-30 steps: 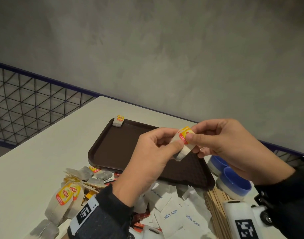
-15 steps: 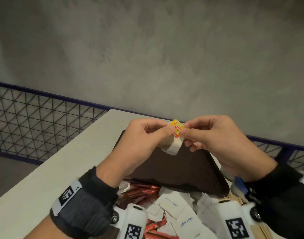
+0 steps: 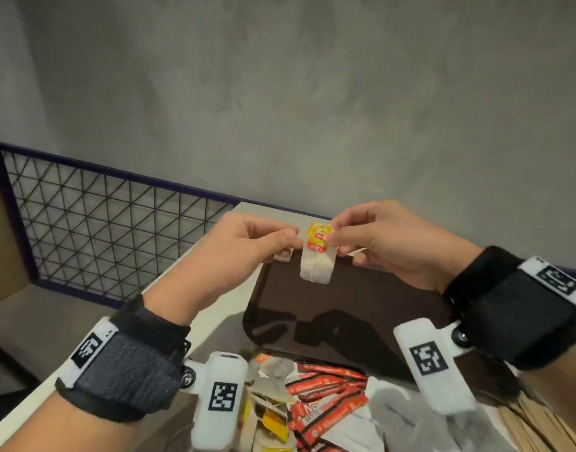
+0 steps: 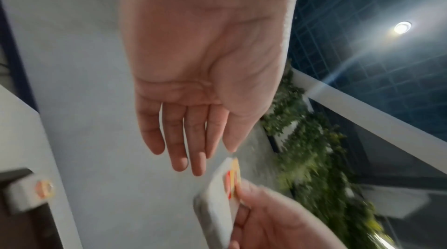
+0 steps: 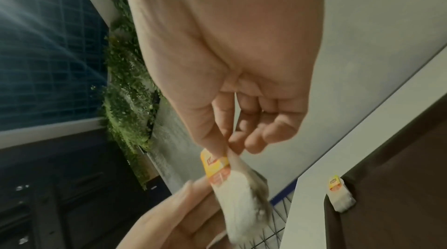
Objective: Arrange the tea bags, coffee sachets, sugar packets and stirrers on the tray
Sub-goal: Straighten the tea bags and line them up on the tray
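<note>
A white tea bag point(image 3: 316, 259) with a yellow and red tag hangs over the far edge of the brown tray point(image 3: 361, 308). My right hand point(image 3: 332, 238) pinches its tagged top between thumb and forefinger point(image 5: 225, 150). My left hand point(image 3: 281, 236) is just to the bag's left. In the left wrist view its fingers point(image 4: 184, 148) are straight and hold nothing, and the thumb tip sits at the edge of the tea bag point(image 4: 217, 195). A second tea bag point(image 3: 281, 257) leans on the tray's far left corner point(image 5: 341, 194).
On the white table point(image 3: 228, 282), in front of the tray, lie heaps of tea bags point(image 3: 270, 370), red coffee sachets point(image 3: 326, 396), white sugar packets point(image 3: 397, 415) and wooden stirrers point(image 3: 534, 429). A wire mesh fence point(image 3: 100, 230) runs behind the table on the left, under a grey wall.
The tea bag has turned to hang straight down with its tag facing me. My left fingers have eased off it, and the right hand keeps the pinch. Both hands sit farther over the tray's back edge.
</note>
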`<state>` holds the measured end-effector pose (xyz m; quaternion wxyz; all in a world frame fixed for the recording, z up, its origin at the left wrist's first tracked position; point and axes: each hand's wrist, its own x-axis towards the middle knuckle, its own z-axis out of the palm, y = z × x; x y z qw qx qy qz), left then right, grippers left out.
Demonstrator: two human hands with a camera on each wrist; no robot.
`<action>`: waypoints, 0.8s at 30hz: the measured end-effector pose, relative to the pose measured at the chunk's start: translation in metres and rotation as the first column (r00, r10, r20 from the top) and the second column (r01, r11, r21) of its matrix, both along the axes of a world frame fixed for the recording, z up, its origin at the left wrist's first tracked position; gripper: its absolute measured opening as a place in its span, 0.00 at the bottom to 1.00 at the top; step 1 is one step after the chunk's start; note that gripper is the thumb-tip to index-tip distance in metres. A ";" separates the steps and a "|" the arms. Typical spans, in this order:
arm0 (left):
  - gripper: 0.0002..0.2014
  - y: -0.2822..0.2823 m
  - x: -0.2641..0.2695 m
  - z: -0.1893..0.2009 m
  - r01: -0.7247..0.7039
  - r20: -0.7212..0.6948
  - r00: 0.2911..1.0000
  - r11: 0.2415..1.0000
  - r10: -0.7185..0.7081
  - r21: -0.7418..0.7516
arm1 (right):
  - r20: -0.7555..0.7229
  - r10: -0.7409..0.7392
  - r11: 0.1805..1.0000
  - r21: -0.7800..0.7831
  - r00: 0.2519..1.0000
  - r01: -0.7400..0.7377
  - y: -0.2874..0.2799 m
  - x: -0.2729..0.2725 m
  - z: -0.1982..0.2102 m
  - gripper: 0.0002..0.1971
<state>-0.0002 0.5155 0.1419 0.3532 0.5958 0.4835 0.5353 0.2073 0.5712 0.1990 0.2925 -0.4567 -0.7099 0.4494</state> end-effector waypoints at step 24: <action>0.07 0.023 -0.071 -0.040 -0.238 0.387 0.873 0.951 0.298 -0.197 | 0.290 -0.128 0.963 -0.192 0.948 0.189 0.172 -0.104 -0.116 0.19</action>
